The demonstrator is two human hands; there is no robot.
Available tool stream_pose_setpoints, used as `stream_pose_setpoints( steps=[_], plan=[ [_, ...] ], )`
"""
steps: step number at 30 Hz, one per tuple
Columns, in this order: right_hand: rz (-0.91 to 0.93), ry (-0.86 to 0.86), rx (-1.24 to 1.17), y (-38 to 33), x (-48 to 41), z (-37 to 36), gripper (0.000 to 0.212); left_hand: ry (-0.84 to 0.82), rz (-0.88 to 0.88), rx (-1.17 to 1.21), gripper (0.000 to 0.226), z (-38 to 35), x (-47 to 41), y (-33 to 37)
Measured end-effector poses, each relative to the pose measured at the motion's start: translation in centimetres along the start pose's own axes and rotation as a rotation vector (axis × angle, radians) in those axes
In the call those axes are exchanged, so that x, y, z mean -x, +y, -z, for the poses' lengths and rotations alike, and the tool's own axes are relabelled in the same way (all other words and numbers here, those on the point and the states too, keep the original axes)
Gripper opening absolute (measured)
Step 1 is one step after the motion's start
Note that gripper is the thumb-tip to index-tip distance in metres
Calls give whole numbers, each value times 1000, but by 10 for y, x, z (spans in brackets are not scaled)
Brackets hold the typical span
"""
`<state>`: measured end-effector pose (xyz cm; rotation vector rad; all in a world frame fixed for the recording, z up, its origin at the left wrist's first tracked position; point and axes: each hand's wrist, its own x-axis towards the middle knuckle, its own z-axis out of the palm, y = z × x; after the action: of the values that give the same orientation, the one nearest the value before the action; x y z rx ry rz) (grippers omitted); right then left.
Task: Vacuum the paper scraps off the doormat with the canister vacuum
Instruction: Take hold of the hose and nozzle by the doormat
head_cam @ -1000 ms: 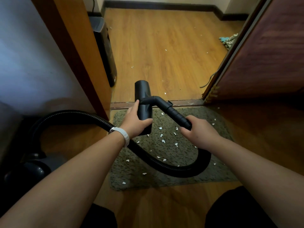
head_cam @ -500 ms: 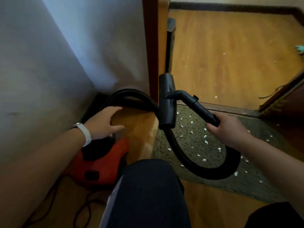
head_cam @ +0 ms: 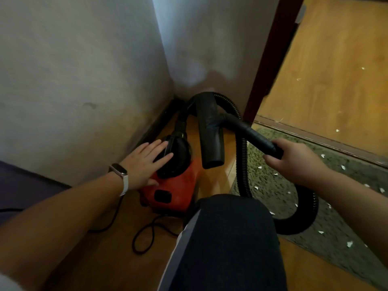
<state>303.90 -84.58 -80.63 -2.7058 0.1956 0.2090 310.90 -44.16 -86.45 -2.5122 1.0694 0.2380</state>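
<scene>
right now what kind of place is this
Most likely a home entryway or hall corner: a doormat lies by a wooden threshold on laminate floor, and a red canister vacuum sits in the wall corner.

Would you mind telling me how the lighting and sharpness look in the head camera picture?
Head view: dim and soft all over, with wide-angle bending of the wall edges; the corner around the red vacuum is in shadow, while the floor past the doorway is brightest; the left hand and right hand are slightly blurred; paper scraps on the doormat show as pale smears.
</scene>
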Motion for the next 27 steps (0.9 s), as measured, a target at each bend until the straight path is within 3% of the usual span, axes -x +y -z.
stream_pose_setpoints(
  steps=[4, 9, 27],
  plan=[
    [17, -23, 14, -12, -7, -15, 18, -69, -155, -163, 102, -12, -2, 19],
    [19, -50, 27, -18, -8, -24, 15, -82, -200, -167, 87, -11, -15, 25],
    [-50, -17, -13, -3, 0, -39, 24, -18, -68, -62, 84, -17, -23, 37]
  ],
)
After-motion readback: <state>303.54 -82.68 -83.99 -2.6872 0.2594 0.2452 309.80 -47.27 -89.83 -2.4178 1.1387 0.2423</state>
